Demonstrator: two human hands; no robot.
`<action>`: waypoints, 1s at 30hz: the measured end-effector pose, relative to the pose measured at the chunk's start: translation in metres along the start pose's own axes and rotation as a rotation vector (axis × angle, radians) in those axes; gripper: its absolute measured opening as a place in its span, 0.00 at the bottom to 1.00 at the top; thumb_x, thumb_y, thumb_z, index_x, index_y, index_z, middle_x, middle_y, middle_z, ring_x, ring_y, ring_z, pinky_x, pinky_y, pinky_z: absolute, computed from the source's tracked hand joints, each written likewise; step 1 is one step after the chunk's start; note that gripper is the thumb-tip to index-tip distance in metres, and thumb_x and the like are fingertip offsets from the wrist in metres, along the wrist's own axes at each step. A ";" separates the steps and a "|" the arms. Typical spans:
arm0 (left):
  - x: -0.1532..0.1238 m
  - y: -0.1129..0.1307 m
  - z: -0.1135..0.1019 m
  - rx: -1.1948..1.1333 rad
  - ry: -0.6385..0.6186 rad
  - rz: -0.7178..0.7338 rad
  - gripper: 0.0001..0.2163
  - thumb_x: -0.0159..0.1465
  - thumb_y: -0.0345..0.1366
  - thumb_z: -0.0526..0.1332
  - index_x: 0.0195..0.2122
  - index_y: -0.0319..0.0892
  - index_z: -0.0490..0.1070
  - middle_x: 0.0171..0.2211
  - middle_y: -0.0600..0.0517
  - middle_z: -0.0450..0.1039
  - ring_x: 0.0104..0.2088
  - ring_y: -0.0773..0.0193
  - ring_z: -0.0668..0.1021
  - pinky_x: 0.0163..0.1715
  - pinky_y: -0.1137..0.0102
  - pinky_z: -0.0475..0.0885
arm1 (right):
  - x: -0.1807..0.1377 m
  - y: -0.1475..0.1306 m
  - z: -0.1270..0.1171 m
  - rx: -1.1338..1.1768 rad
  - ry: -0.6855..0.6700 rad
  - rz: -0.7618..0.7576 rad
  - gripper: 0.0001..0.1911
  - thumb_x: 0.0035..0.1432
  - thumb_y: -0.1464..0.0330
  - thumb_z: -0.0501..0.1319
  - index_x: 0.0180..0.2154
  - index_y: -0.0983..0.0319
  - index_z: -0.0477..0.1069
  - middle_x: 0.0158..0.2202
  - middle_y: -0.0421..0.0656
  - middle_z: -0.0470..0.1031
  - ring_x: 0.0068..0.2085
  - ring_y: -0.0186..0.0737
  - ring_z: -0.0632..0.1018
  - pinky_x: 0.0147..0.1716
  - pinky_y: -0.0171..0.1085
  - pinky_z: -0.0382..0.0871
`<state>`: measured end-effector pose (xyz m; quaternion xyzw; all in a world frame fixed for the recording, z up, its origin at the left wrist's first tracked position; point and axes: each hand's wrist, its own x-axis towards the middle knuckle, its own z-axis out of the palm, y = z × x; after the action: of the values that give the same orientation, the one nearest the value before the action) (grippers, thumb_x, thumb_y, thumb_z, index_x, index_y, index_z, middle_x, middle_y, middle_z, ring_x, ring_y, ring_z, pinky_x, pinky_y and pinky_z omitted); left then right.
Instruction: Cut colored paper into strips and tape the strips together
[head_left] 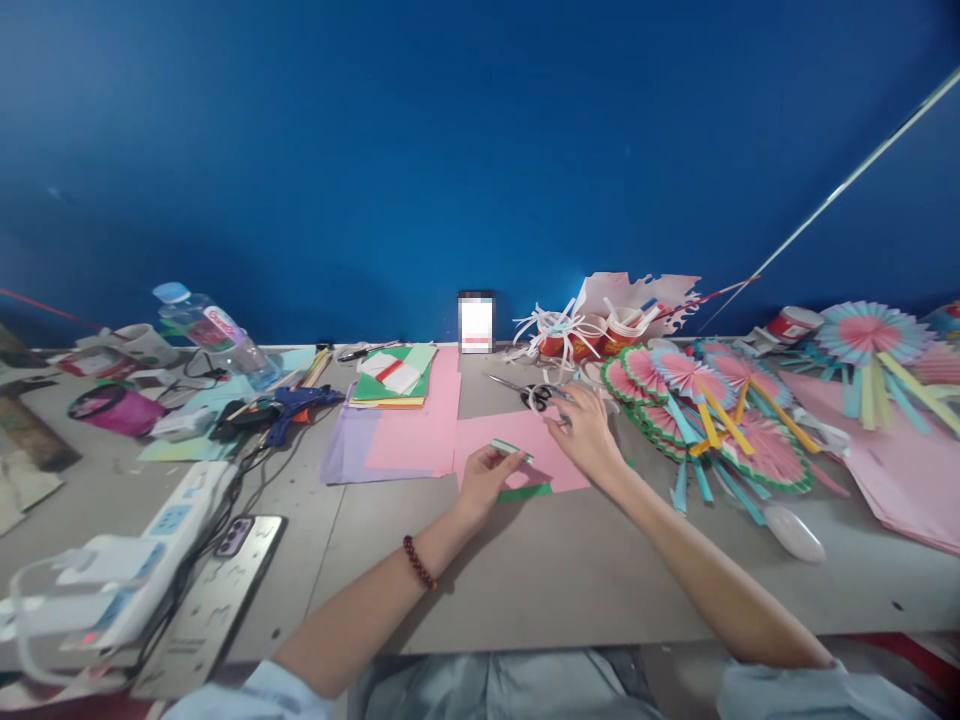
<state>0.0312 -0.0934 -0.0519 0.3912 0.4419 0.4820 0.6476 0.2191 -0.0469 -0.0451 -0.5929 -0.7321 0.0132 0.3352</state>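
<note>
My left hand [486, 482] pinches a small green-and-white strip of paper [513, 449] between thumb and fingers. It is held just above a pink sheet [555, 452] that lies on the table. Under that hand, a green paper strip [526, 493] lies along the sheet's near edge. My right hand [589, 430] is at the sheet's right side, its fingers curved and the thumb apart from them. Close to its fingertips lie scissors [534, 392] with black handles, blades pointing to the back left. Whether the fingertips touch the handles is hard to see.
Left of the sheet are stacked coloured papers [397, 375], a blue glue gun [296, 410], a bottle [217, 330], a power strip [169, 540] and a phone [217, 600]. At right lie pleated paper fans [705, 400] and a white mouse [795, 532]. A lit phone [477, 322] stands behind.
</note>
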 end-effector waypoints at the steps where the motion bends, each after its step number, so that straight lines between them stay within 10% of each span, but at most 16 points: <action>1: 0.000 0.000 0.000 -0.007 0.002 -0.008 0.14 0.48 0.46 0.71 0.25 0.40 0.76 0.26 0.49 0.77 0.28 0.63 0.77 0.31 0.69 0.71 | -0.005 -0.008 -0.003 -0.038 -0.015 -0.018 0.14 0.55 0.67 0.58 0.43 0.60 0.74 0.53 0.51 0.70 0.58 0.54 0.65 0.61 0.57 0.45; 10: 0.002 -0.004 -0.002 0.051 0.016 -0.009 0.18 0.47 0.49 0.71 0.28 0.37 0.77 0.27 0.48 0.77 0.26 0.65 0.75 0.27 0.71 0.70 | -0.005 -0.012 -0.012 -0.244 -0.350 0.076 0.12 0.57 0.72 0.56 0.41 0.62 0.75 0.42 0.48 0.78 0.44 0.47 0.73 0.44 0.40 0.62; 22: 0.002 -0.004 -0.003 0.037 0.013 -0.029 0.17 0.46 0.48 0.71 0.27 0.38 0.76 0.27 0.49 0.77 0.28 0.65 0.76 0.26 0.73 0.68 | 0.038 0.029 -0.002 -0.109 -0.216 0.149 0.13 0.57 0.78 0.52 0.38 0.69 0.74 0.40 0.53 0.76 0.42 0.42 0.75 0.41 0.36 0.64; 30: 0.001 -0.001 -0.001 0.033 0.005 -0.016 0.14 0.48 0.45 0.70 0.23 0.39 0.74 0.23 0.51 0.74 0.24 0.68 0.73 0.22 0.74 0.65 | 0.000 -0.032 -0.025 0.414 -0.321 0.223 0.11 0.57 0.64 0.57 0.33 0.63 0.75 0.32 0.45 0.79 0.33 0.40 0.77 0.35 0.37 0.69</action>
<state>0.0312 -0.0922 -0.0537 0.3969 0.4546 0.4705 0.6438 0.2049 -0.0658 -0.0121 -0.5791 -0.6879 0.2927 0.3252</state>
